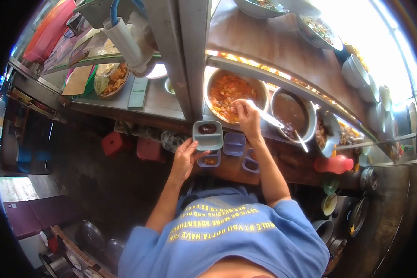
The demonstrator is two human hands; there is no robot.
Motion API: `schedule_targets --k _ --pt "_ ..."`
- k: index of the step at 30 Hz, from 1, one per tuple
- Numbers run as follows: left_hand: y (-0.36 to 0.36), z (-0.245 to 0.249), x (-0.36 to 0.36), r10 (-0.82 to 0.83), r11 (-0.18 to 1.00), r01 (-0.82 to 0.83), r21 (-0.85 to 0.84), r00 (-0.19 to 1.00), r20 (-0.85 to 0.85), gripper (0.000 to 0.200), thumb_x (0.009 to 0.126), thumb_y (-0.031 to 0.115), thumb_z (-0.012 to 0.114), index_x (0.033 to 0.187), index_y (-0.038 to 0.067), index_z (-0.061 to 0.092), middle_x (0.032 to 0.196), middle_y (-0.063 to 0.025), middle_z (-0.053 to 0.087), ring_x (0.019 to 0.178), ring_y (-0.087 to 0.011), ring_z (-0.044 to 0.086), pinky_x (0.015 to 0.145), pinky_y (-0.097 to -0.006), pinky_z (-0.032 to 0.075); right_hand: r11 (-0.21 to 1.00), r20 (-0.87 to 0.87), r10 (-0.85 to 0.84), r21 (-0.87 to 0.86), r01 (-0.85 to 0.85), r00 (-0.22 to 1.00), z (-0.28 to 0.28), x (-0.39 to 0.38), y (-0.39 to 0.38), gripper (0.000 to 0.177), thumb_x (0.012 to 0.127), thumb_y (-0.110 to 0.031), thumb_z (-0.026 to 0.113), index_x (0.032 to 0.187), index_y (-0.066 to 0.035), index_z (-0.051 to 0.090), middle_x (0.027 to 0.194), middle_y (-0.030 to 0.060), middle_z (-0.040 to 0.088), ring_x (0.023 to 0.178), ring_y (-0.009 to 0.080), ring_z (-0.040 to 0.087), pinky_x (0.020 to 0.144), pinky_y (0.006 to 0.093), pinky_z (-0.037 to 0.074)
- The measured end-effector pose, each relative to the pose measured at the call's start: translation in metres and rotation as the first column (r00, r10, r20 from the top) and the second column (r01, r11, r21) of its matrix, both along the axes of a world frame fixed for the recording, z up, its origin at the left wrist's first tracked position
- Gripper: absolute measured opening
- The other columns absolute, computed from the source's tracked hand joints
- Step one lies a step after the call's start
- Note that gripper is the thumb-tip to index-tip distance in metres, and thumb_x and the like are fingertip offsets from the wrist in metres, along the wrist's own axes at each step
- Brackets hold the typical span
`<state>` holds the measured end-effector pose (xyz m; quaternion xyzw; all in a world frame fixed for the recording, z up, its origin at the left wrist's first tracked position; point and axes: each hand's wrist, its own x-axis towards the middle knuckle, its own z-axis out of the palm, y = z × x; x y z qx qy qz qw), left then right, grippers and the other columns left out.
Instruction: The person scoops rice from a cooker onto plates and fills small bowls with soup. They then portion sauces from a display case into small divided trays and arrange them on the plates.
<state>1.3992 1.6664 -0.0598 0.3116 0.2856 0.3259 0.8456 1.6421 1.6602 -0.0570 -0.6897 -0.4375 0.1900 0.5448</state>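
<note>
My left hand (184,160) grips the edge of a pale green two-compartment dish (207,142), held level near the counter edge. Dark brown sauce lies in its far compartment, and the near one shows bare. Over a large pot (266,95) of chunky red-orange sauce, my right hand (247,118) is closed around a white spoon (269,117). The spoon's handle points right; its other end is hidden by the hand. Below the held dish are several similar lilac divided dishes, among them a bare-looking one (234,144) and one with dark sauce (251,165).
Right of the red sauce stands a pot of dark brown sauce (289,111) with a spoon. A metal post (183,55) rises left of the pots. A phone (137,92) lies on the left counter. Bowls of food (320,33) stand on the upper shelf. Red stools (149,149) are below.
</note>
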Motion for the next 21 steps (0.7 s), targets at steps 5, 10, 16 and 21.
schedule_targets --k 5,10,16,21 --pt "-0.001 0.002 -0.001 0.021 1.000 -0.021 -0.006 1.000 -0.005 0.025 0.097 0.012 0.045 0.117 -0.001 0.054 0.108 -0.0090 0.061 0.100 -0.0162 0.061 0.086 -0.0327 0.055 0.992 -0.265 -0.018 0.116 0.051 0.964 0.009 0.005 -0.007 0.019 0.096 -0.010 0.051 0.095 0.003 0.064 0.088 0.0087 0.068 0.076 0.0132 0.067 0.071 0.0235 0.054" --pt "0.000 0.004 0.001 0.000 1.000 0.000 -0.013 1.000 0.019 0.027 0.097 0.011 0.046 0.119 -0.002 0.052 0.110 -0.0091 0.061 0.100 -0.0162 0.061 0.086 -0.0334 0.056 0.982 -0.377 -0.022 0.167 0.092 0.926 0.014 0.011 -0.011 0.018 0.096 -0.009 0.051 0.095 0.004 0.064 0.090 0.0095 0.067 0.076 0.0139 0.067 0.072 0.0231 0.054" --pt "0.001 0.005 -0.001 0.001 1.000 -0.001 0.005 1.000 0.007 0.027 0.097 0.013 0.046 0.119 -0.002 0.053 0.111 -0.0089 0.060 0.100 -0.0154 0.061 0.087 -0.0329 0.056 0.976 -0.432 -0.016 0.189 0.108 0.902 0.011 0.019 -0.017 0.018 0.095 -0.010 0.053 0.096 0.004 0.064 0.091 0.0105 0.067 0.077 0.0143 0.067 0.073 0.0230 0.055" --pt "0.002 0.005 -0.003 -0.009 1.000 0.009 0.017 1.000 -0.013 0.027 0.098 0.014 0.046 0.118 -0.002 0.053 0.111 -0.0084 0.061 0.100 -0.0151 0.061 0.087 -0.0325 0.055 0.977 -0.411 -0.032 0.179 0.115 0.911 0.016 0.018 -0.020 0.018 0.094 -0.011 0.055 0.097 0.005 0.063 0.091 0.0113 0.067 0.078 0.0153 0.067 0.075 0.0239 0.055"
